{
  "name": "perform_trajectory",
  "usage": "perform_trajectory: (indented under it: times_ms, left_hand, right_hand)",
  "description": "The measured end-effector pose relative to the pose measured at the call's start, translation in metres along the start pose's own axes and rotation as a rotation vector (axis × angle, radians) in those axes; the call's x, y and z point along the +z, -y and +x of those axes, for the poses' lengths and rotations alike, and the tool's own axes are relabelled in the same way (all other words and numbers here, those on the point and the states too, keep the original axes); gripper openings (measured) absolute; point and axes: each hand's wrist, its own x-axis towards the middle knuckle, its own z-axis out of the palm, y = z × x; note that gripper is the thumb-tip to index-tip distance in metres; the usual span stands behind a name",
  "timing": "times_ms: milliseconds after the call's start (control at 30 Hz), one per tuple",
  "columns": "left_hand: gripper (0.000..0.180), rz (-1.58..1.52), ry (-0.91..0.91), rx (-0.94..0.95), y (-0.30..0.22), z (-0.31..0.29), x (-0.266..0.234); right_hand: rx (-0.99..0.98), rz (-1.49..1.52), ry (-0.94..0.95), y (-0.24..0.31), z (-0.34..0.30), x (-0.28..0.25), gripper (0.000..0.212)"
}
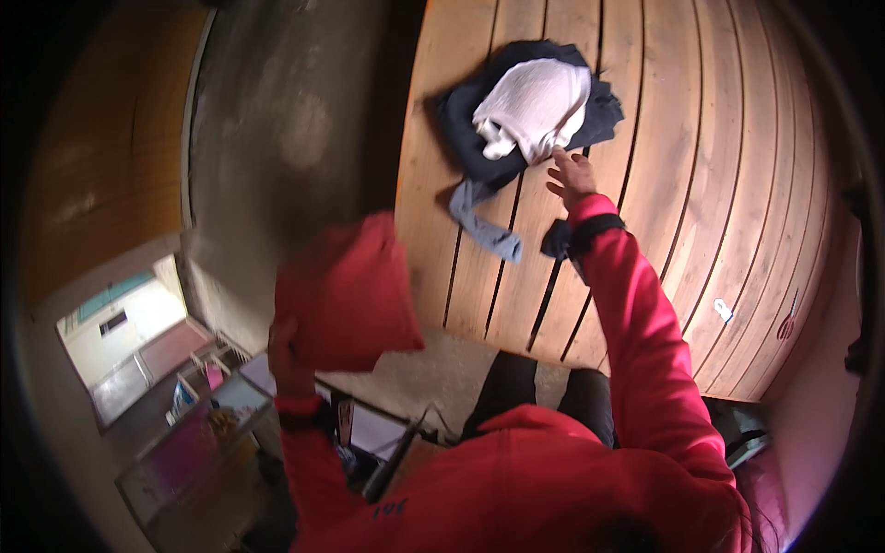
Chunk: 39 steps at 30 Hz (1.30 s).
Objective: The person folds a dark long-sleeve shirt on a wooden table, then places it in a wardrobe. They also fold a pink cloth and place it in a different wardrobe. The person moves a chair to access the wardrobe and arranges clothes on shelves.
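My left hand grips the lower left edge of a folded red cloth, held off the table's left side; part of its top is blurred. Over the wooden slatted table, my right hand reaches forward with its fingers apart, holding nothing I can see. Its fingertips are at the lower edge of a pale ribbed garment, and I cannot tell whether they touch it. That garment lies crumpled on top of a dark garment. A grey-blue strip of fabric trails from the pile toward me.
At the table's right side lie a small white object and red-handled scissors. A grey surface lies beyond the table's left edge. Lower left are a white cabinet and cluttered shelving. A dark stick-like object is near my left arm.
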Motion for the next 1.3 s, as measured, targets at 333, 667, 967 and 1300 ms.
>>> perform_trajectory:
  times_ms: [333, 667, 967, 1300]
  left_hand:
    - [0.04, -0.381, 0.275, -0.028, -0.005, -0.041, 0.062]
    - [0.032, 0.231, 0.51, 0.034, 0.058, -0.135, -0.009]
    - [0.032, -0.108, 0.266, 0.091, 0.173, -0.281, -0.036]
    - [0.015, -0.927, -0.53, 0.253, 0.275, -0.353, -0.184]
  right_hand:
    - [0.191, 0.516, 1.047, -0.05, -0.23, 0.001, 0.075]
    - [-0.039, 0.162, 1.073, -0.035, -0.32, -0.04, 0.048]
    - [-0.556, -0.731, 1.428, -0.147, -0.41, -0.034, 0.038]
    - [-1.404, -0.964, 2.17, -0.31, -0.578, 0.008, 0.052]
